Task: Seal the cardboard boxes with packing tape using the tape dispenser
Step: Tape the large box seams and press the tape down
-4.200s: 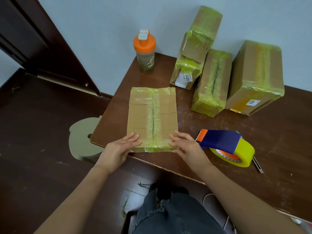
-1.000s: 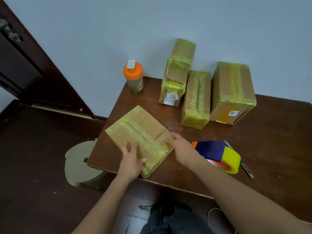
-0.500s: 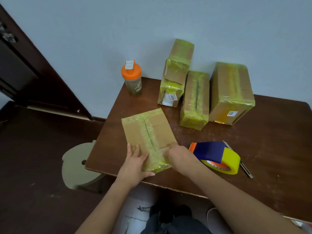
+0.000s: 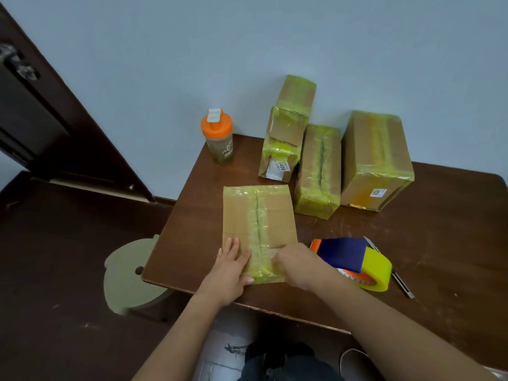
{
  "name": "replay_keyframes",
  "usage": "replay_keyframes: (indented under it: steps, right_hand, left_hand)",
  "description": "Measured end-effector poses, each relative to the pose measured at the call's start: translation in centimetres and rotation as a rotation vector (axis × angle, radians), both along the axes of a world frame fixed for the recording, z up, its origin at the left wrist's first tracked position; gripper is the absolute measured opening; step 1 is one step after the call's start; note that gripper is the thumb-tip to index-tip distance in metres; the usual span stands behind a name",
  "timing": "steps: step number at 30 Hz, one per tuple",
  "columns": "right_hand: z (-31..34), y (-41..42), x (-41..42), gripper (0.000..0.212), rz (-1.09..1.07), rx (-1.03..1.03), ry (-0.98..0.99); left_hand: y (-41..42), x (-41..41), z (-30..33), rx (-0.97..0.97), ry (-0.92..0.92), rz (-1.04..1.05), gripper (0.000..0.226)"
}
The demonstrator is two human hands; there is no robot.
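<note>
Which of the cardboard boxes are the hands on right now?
The flat box lying alone at the table's near edge: the left hand and right hand rest on its near end. The other three boxes stand against the wall.

The right hand (image 4: 298,266) hid the near right corner of the flat box (image 4: 259,224), and its fingertips could not be made out. The tape dispenser (image 4: 354,261) covered part of the knife (image 4: 402,283) behind it. The door (image 4: 41,111) ran off the left edge.
</note>
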State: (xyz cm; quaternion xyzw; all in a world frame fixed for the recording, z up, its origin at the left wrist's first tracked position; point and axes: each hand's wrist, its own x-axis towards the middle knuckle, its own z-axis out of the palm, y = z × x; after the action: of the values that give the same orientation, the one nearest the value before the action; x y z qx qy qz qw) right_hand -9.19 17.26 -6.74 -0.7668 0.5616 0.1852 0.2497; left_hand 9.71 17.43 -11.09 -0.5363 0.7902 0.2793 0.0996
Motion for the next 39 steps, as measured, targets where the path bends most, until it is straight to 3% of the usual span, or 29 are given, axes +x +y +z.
replay_keyframes:
  steps: [3,6,11,14,21,28,34,39]
  right_hand:
    - [1.9,-0.4,-1.6,0.038,-0.141,-0.053,-0.058]
    - [3.2,-0.9,-4.3,0.036,-0.242,-0.226,0.024]
    - [3.0,0.4,-8.2,0.074,-0.252,0.05,0.265]
    - [2.0,1.4,-9.5,0.074,-0.221,0.026,0.28]
    - [1.4,1.3,-10.0,0.066,-0.215,-0.038,0.31]
    - [0.9,2.5,-11.2,0.067,-0.232,-0.109,0.236]
    - [2.5,2.5,-11.3,0.062,-0.218,-0.151,0.192]
    - [5.5,1.8,-12.9,0.06,-0.25,-0.189,0.04]
  left_hand:
    - [0.2,-0.9,0.9,-0.124,-0.056,-0.014,0.068]
    - [0.2,-2.3,1.6,-0.194,0.074,0.002,0.049]
    - [0.6,-5.1,1.6,-0.08,0.197,-0.089,0.028]
    - [1.1,-5.5,1.5,-0.164,0.196,-0.12,0.017]
    - [1.5,-6.6,2.3,-0.198,0.159,-0.091,0.017]
    - [2.1,-8.5,3.6,-0.03,0.477,0.379,0.013]
    - [1.4,-9.2,4.5,0.131,0.577,0.639,0.012]
    - [0.7,-11.4,5.8,0.543,0.759,1.022,0.036]
